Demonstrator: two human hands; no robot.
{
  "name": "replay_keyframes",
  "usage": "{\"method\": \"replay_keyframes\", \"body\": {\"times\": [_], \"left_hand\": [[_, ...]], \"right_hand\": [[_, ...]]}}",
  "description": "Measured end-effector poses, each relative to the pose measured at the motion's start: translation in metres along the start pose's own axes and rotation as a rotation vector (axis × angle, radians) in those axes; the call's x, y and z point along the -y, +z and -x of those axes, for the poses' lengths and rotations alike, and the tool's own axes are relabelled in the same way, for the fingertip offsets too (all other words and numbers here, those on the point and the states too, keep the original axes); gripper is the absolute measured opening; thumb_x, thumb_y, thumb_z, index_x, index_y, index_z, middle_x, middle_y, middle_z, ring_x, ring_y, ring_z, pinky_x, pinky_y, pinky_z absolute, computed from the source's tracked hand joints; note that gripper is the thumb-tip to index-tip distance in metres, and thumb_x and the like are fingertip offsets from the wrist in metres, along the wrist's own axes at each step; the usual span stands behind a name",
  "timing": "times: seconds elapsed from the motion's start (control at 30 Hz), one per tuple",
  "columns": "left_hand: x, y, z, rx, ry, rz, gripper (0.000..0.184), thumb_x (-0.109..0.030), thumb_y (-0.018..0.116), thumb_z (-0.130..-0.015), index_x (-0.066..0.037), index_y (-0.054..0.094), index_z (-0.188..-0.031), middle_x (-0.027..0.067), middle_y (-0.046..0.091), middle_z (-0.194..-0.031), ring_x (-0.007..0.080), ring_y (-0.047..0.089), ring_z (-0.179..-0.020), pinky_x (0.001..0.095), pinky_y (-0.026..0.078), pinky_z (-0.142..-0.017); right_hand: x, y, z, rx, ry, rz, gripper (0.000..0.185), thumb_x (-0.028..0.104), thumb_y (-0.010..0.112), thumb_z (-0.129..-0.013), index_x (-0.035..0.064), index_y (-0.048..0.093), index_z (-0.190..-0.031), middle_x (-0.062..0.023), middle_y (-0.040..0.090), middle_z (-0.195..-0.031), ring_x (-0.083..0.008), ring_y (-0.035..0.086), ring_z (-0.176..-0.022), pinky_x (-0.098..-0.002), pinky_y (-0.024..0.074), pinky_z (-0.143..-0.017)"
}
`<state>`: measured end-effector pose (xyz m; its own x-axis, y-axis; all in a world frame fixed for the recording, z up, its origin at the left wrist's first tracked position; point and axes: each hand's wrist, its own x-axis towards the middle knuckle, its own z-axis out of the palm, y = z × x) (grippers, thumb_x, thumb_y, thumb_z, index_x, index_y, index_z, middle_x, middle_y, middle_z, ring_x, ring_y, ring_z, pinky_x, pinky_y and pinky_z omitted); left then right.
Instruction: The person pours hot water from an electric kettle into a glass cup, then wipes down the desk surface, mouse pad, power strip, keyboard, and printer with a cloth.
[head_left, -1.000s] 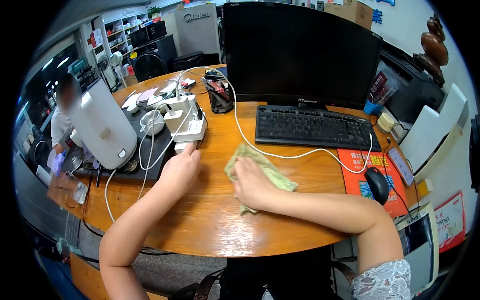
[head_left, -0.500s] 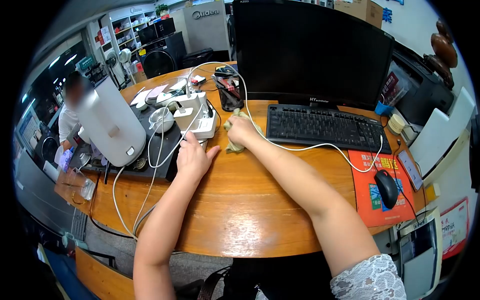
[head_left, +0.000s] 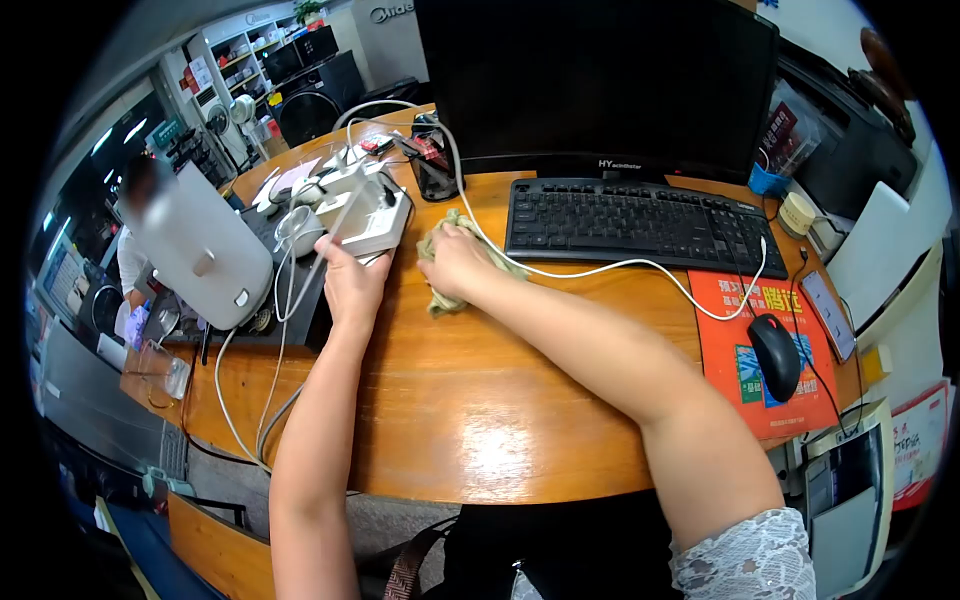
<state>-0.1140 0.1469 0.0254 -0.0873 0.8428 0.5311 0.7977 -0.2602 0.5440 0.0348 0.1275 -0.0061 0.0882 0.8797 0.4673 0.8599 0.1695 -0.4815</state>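
My left hand (head_left: 352,285) grips the near edge of a white power strip (head_left: 378,238), which sits tilted at the black tray's right edge. Plugged into the strip are white chargers (head_left: 345,212) with cables looping around them. My right hand (head_left: 455,262) presses a crumpled greenish cloth (head_left: 448,300) against the wooden table (head_left: 480,400), left of the black keyboard (head_left: 630,225). The fingers of this hand are closed over the cloth and partly hidden. A white cable (head_left: 560,272) runs across the right wrist area toward the keyboard.
A tall white appliance (head_left: 205,250) stands on the black tray (head_left: 300,325) at left. Behind the hands are a pen holder (head_left: 433,170) and a monitor (head_left: 600,85). A mouse (head_left: 774,355) rests on a red booklet (head_left: 720,380), near a phone (head_left: 828,315). Another person (head_left: 130,260) is at far left.
My left hand has turned and now grasps the power strip's edge instead of lying against it. My right hand has drawn the cloth slightly nearer. The view has shifted.
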Motion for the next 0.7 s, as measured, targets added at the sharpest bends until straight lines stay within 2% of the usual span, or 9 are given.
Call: {"method": "replay_keyframes", "body": {"times": [0.1,0.13,0.2,0.23,0.3,0.33,0.57,0.63,0.7], "left_hand": [[0.003,-0.008,-0.013,-0.027,-0.070,0.146,0.064,-0.036,0.070,-0.073,-0.003,0.031,-0.112,0.0328,0.060,-0.092,0.0477,0.058,-0.088,0.0446,0.045,-0.081],[0.006,-0.013,-0.019,-0.021,-0.091,0.176,0.064,-0.037,0.070,-0.073,-0.003,0.032,-0.112,0.0324,0.060,-0.091,0.0464,0.059,-0.087,0.0440,0.045,-0.081],[0.007,-0.025,-0.027,0.006,-0.131,0.216,0.064,-0.039,0.071,-0.073,-0.003,0.035,-0.112,0.0302,0.061,-0.090,0.0430,0.060,-0.085,0.0423,0.045,-0.081],[0.013,-0.027,-0.033,-0.009,-0.107,0.204,0.062,-0.038,0.072,-0.073,-0.004,0.037,-0.111,0.0256,0.063,-0.087,0.0373,0.062,-0.080,0.0390,0.047,-0.076],[0.018,-0.037,-0.039,0.023,-0.058,0.325,0.060,-0.038,0.073,-0.072,-0.005,0.039,-0.110,0.0197,0.064,-0.082,0.0301,0.063,-0.073,0.0346,0.048,-0.070],[0.018,-0.040,-0.043,0.009,-0.025,0.367,0.058,-0.034,0.074,-0.073,-0.005,0.040,-0.109,0.0149,0.065,-0.080,0.0216,0.061,-0.070,0.0309,0.047,-0.066],[-0.016,-0.081,-0.041,-0.014,0.058,0.600,0.049,-0.020,0.074,-0.075,-0.005,0.039,-0.107,0.0172,0.066,-0.087,0.0137,0.060,-0.075,0.0242,0.046,-0.065],[-0.019,-0.087,-0.039,-0.010,0.071,0.662,0.048,-0.016,0.074,-0.075,-0.005,0.038,-0.105,0.0183,0.066,-0.090,0.0141,0.061,-0.077,0.0239,0.047,-0.066],[-0.017,-0.088,-0.037,-0.005,0.098,0.731,0.048,-0.015,0.074,-0.075,-0.005,0.038,-0.104,0.0186,0.066,-0.091,0.0148,0.061,-0.078,0.0242,0.048,-0.066]], "right_hand": [[-0.005,-0.006,-0.034,0.342,0.092,-0.109,0.044,0.011,0.047,-0.083,-0.0009,0.049,-0.125,-0.0195,0.043,-0.136,-0.0328,0.041,-0.125,-0.0362,0.0356,-0.103],[-0.002,-0.010,-0.038,0.341,0.088,-0.059,0.041,0.010,0.048,-0.082,0.0019,0.053,-0.122,-0.0174,0.050,-0.129,-0.0310,0.048,-0.119,-0.0357,0.0393,-0.099],[0.004,-0.012,-0.048,0.388,0.181,-0.102,0.042,0.008,0.049,-0.080,0.0051,0.054,-0.122,-0.0174,0.053,-0.125,-0.0314,0.050,-0.117,-0.0366,0.0400,-0.098],[0.005,-0.011,-0.053,0.411,0.225,-0.119,0.043,0.008,0.049,-0.080,0.0067,0.055,-0.122,-0.0174,0.054,-0.124,-0.0316,0.051,-0.116,-0.0371,0.0403,-0.098],[0.002,-0.005,-0.061,0.362,0.169,-0.188,0.044,0.007,0.050,-0.079,0.0104,0.056,-0.122,-0.0193,0.056,-0.120,-0.0335,0.054,-0.112,-0.0390,0.0421,-0.095],[0.001,0.000,-0.066,0.334,0.126,-0.207,0.043,0.006,0.050,-0.079,0.0106,0.057,-0.121,-0.0197,0.057,-0.120,-0.0340,0.054,-0.112,-0.0393,0.0424,-0.094],[-0.008,0.059,-0.127,0.357,-0.049,-0.126,0.039,0.005,0.053,-0.077,0.0064,0.059,-0.115,-0.0193,0.061,-0.112,-0.0338,0.057,-0.106,-0.0382,0.0443,-0.090],[-0.007,0.065,-0.137,0.390,-0.069,-0.139,0.039,0.006,0.052,-0.077,0.0062,0.058,-0.116,-0.0193,0.061,-0.111,-0.0344,0.057,-0.105,-0.0382,0.0443,-0.090],[-0.003,0.070,-0.142,0.339,-0.129,-0.151,0.033,0.008,0.054,-0.077,0.0058,0.062,-0.109,-0.0205,0.062,-0.107,-0.0342,0.058,-0.102,-0.0388,0.0454,-0.088]]}}
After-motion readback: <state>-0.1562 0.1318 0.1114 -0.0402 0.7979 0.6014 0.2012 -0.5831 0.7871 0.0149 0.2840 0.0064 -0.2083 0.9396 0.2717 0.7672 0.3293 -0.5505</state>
